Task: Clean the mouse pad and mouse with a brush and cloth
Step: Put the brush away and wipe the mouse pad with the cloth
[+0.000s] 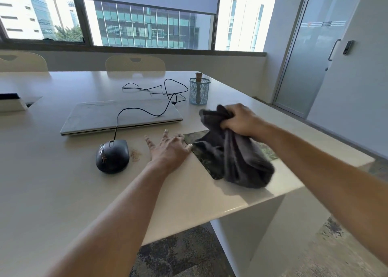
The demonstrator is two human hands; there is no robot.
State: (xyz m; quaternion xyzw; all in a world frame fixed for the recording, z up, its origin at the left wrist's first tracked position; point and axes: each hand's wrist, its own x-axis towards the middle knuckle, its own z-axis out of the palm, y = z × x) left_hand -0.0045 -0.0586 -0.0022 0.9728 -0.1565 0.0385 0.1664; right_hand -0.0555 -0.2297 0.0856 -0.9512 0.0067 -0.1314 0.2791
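Only brush (198, 76) in blue mesh cup (204, 97), upright.

"What was the cloth (237, 157) like, right of centre?"
"Dark grey fabric, soft and napped, matt, bunched in folds."
"And the mouse (112, 156)?"
"Dark plastic, mostly matt. Its left side was scuffed, with pale worn patches."
"The table (63, 171)?"
"Smooth and cream, with a soft sheen, glossier along the lower-right edge. The pad (207, 167) on it looked dark, mottled and matt."
"Further back?"
"A pale matt laptop (119, 115), a blue wire-mesh cup (199, 94), and a brush (198, 76) with a wood-looking handle."
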